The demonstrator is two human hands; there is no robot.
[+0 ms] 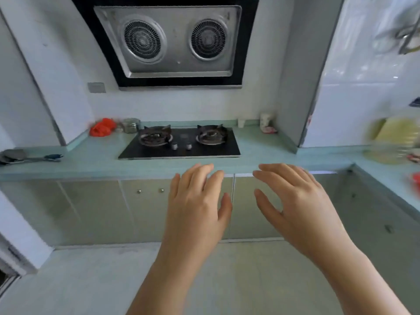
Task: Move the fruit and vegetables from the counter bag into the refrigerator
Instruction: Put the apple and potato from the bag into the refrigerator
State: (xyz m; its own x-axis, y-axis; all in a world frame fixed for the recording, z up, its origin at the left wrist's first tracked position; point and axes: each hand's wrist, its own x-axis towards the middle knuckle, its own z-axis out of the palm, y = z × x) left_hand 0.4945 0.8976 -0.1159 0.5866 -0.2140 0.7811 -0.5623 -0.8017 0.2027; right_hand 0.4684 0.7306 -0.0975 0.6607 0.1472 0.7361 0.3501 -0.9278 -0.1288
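Note:
My left hand (196, 204) and my right hand (295, 201) are both raised in front of me, fingers spread and empty, just short of the pale green counter (95, 160). A crumpled red plastic bag (102, 127) lies at the back left of the counter, far from both hands. At the right edge a blurred pale yellow-green shape (393, 137) sits on the counter; I cannot tell what it is. A blurred red thing (414, 180) shows at the far right edge. No refrigerator is clearly in view.
A black two-burner gas hob (179, 142) is set into the counter under a range hood (168, 42). A metal jar (130, 125) stands by the red bag, a utensil (29, 158) lies at far left, small containers (267, 123) at back right. Cabinet doors (91, 210) are below.

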